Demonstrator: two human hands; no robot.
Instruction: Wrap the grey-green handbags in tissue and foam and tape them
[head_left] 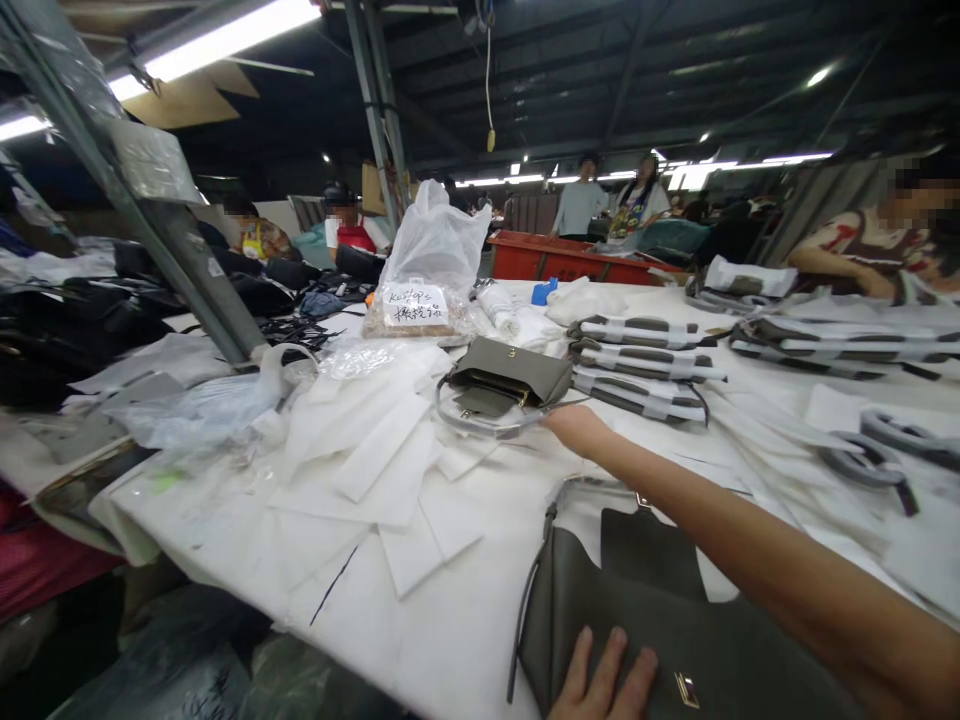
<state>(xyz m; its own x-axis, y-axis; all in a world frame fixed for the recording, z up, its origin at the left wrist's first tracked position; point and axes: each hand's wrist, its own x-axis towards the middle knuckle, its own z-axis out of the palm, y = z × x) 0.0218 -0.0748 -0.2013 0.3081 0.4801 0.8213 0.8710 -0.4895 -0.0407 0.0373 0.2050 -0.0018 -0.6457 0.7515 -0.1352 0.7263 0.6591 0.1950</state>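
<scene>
An olive-grey handbag [637, 590] with a gold clasp lies at the bottom right, its dark flap facing up. On its lower part rests my left hand [604, 680], fingers spread apart. Farther up, my right hand [577, 430] reaches to the lower right corner of a smaller-looking olive bag [525, 375], whose mouth is open and shows a gold zip. The fingers of my right hand are hidden, so its grip cannot be made out. A wrapped strap [480, 422] loops in front of that bag.
Stacked bags with wrapped straps [641, 365] stand to the right, beside another stack [840, 340]. White sheets [382, 450] spread over the table [450, 650]. Behind are a labelled plastic bag [412, 300], a metal post [202, 270], a red bin [570, 262] and several people.
</scene>
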